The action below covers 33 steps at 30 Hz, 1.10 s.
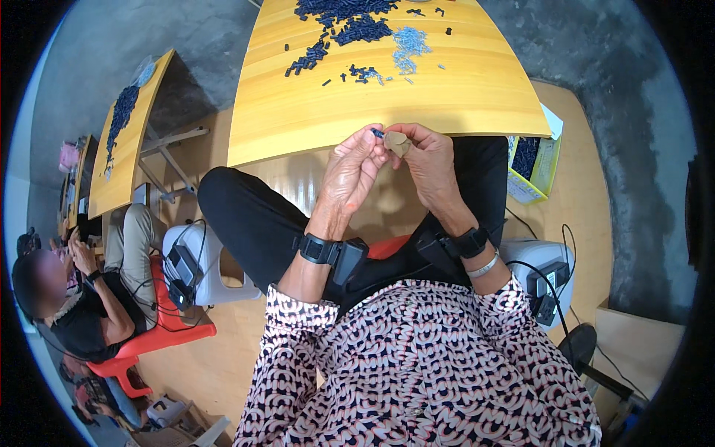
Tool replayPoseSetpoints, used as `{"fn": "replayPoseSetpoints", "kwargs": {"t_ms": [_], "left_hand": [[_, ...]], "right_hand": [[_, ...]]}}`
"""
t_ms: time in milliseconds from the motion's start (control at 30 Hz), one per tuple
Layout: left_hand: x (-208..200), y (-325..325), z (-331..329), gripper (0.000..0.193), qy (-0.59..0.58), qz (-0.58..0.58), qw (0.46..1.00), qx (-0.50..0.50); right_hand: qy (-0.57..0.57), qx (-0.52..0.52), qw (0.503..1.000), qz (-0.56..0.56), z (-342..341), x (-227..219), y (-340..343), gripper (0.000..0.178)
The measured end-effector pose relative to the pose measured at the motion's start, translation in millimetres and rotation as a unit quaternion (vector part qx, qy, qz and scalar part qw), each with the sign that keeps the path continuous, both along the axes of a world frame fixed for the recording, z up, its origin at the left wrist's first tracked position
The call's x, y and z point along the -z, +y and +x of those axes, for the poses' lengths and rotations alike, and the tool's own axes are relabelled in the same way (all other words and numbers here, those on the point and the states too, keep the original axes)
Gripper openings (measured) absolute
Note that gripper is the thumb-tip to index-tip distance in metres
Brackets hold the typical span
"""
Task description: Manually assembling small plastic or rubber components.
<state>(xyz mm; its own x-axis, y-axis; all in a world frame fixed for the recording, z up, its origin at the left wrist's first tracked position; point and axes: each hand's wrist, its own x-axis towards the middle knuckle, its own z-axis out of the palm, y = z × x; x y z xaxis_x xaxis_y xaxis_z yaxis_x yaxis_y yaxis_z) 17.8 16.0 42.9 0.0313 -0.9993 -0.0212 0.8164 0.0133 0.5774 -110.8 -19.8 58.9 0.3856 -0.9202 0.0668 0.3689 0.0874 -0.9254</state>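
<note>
- Patterned sleeves (417,357) are filling the lower view, with both forearms rising from them, each wearing a black wrist strap (320,249).
- Left hand (354,175) is pinching a small dark blue piece (377,133) between its fingertips, clamped on it just over the near table edge, likely so it stays steady at working height.
- Right hand (426,160) is meeting the left, fingertips touching, and closing on a small tan piece (397,142) held against the blue one.
- Yellow table (357,89) is carrying heaps of dark pieces (350,22) and a patch of pale blue pieces (410,43) at its far side, within reach.
- Yellow box (532,167) of dark parts is sitting on the floor to the right.
- Another seated person (82,298) is working at a neighbouring table on the left.
</note>
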Motion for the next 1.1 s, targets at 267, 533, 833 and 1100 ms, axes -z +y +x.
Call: {"fn": "replayPoseSetpoints", "kwargs": {"t_ms": [267, 533, 833, 1100], "left_hand": [[-2, -1, 0, 0.018, -0.037, 0.016, 0.999, -0.031], [-3, 0, -2, 0.019, 0.012, 0.026, 0.999, -0.019], [-9, 1, 3, 0.015, 0.035, 0.018, 0.999, -0.034], [-16, 2, 14, 0.016, 0.079, 0.023, 0.996, -0.042]], "right_hand": [[0.107, 0.07, 0.991, -0.047, 7, 0, 0, 0.013], [0.087, 0.053, 0.994, -0.036, 6, -14, 4, 0.012], [0.128, 0.055, 0.985, -0.103, 17, -23, 0, 0.011], [0.225, 0.061, 0.942, -0.24, 11, -46, -56, 0.012]]}}
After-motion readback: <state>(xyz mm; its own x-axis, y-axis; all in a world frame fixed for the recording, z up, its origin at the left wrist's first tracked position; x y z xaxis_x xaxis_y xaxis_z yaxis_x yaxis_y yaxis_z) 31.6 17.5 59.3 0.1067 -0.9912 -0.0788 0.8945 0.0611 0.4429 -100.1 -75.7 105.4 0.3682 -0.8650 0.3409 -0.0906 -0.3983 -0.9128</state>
